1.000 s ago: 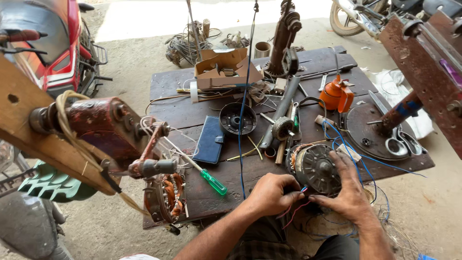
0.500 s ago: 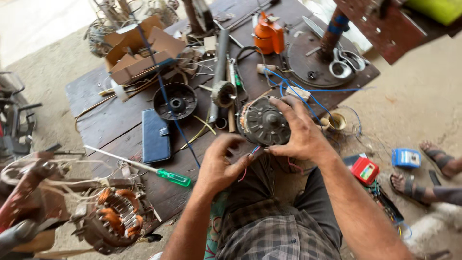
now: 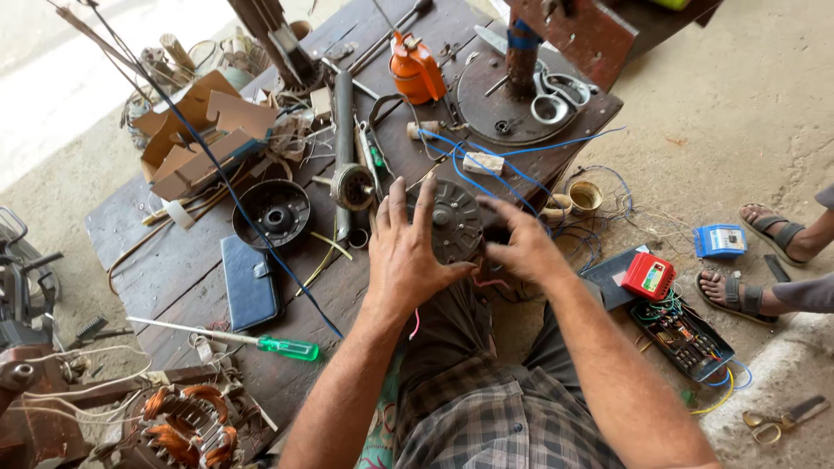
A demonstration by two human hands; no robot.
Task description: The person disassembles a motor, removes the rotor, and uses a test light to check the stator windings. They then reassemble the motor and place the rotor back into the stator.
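A round dark fan motor (image 3: 456,221) sits at the near edge of the dark wooden table (image 3: 174,252), thin coloured wires hanging from its underside. My left hand (image 3: 408,252) is spread flat against the motor's left side, fingers pointing up. From the right, my right hand (image 3: 519,247) grips the motor's edge. Blue wire (image 3: 486,178) loops across the table just behind the motor.
On the table lie a green-handled screwdriver (image 3: 261,343), a dark blue wallet (image 3: 250,282), a black round cover (image 3: 271,213), an orange oil can (image 3: 417,69), scissors (image 3: 552,95) and a torn cardboard box (image 3: 195,139). A copper-wound stator (image 3: 187,426) sits lower left. Another person's sandalled feet (image 3: 756,260) stand right, near red (image 3: 647,276) and blue (image 3: 719,241) meters.
My left hand has risen from below the motor to lie spread on its left side. My right hand has shifted from the top to the right edge. The view swung slightly.
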